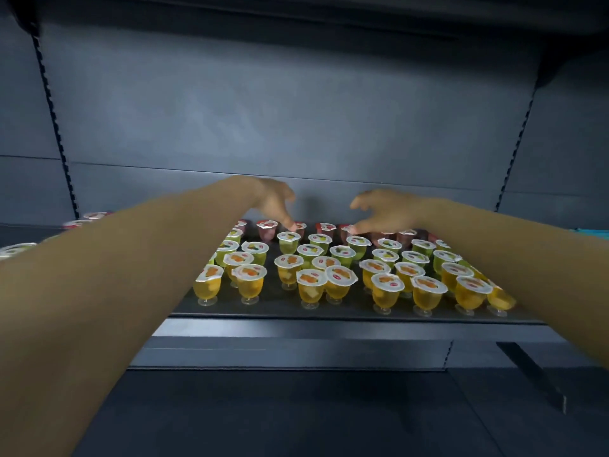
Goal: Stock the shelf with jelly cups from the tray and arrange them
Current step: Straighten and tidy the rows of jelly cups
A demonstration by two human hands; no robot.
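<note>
Dim, soft overhead light; blurred edges bowed by wide-angle distortion.

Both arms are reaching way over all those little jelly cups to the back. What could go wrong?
1. The forearms cross low over the yellow cups in front; dropping an arm could knock several over, since they stand on small feet.
2. The left hand and right hand have their fingers at the red cups in the back row, which are packed close, so nudging one may tip its neighbours.
3. The yellow cup at the right end already leans and might fall.
</note>
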